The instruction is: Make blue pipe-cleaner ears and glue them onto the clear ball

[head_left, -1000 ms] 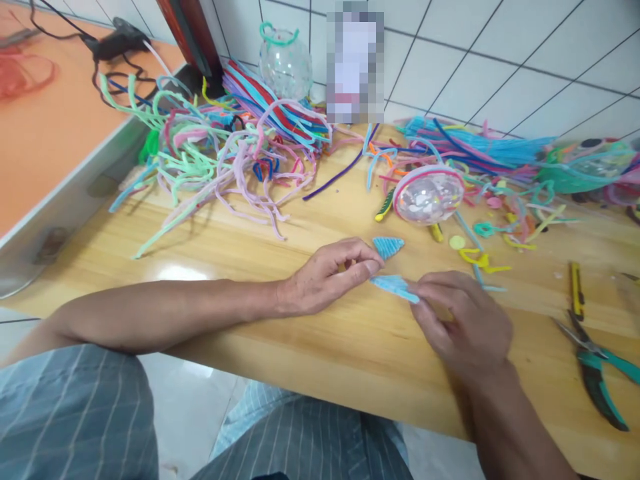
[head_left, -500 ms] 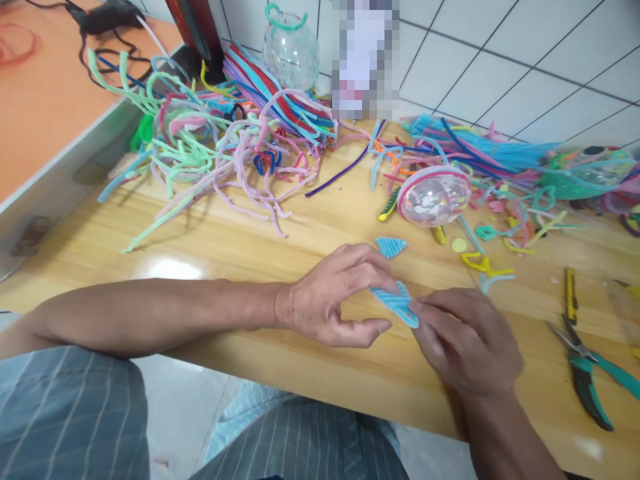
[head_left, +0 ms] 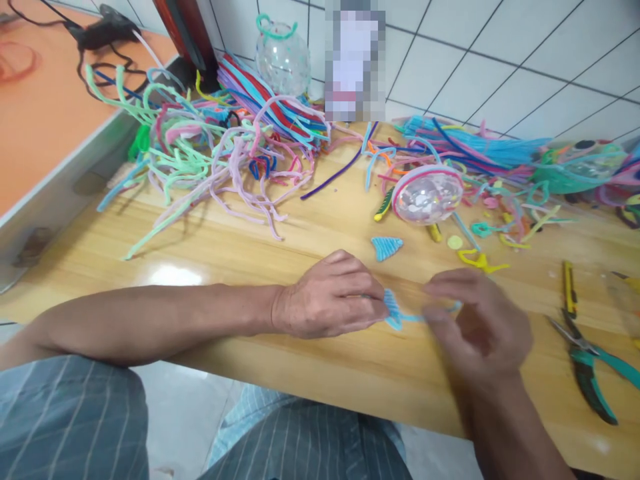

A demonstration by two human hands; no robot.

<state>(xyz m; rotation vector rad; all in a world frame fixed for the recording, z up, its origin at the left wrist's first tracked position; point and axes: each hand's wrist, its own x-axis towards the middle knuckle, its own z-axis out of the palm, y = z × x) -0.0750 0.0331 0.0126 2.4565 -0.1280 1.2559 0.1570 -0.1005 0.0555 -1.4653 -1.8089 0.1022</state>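
Note:
My left hand (head_left: 333, 297) is closed, its fingertips pinching a small light-blue piece of wound pipe cleaner (head_left: 393, 308). From that piece a loose blue strand (head_left: 413, 318) runs right, passing by the thumb of my right hand (head_left: 477, 327). Blurred by motion, my right hand holds its thumb and fingers apart around the strand's far end, without visibly gripping it. Just beyond my hands, a similar triangular light-blue pipe cleaner piece (head_left: 387, 248) lies flat on the wooden table (head_left: 240, 267).
Tangled pipe cleaners (head_left: 190, 160) cover the back left, with a blue bundle (head_left: 500, 152) at back right. A clear plastic dome (head_left: 429, 195) with a pink-and-white rim stands ahead. To the right lie teal-handled pliers (head_left: 585, 367) and a yellow cutter knife (head_left: 569, 287).
My left fingers have closed on the blue piece. My right hand has let go of its edge and opened slightly rightward, and a loose strand now shows between the hands.

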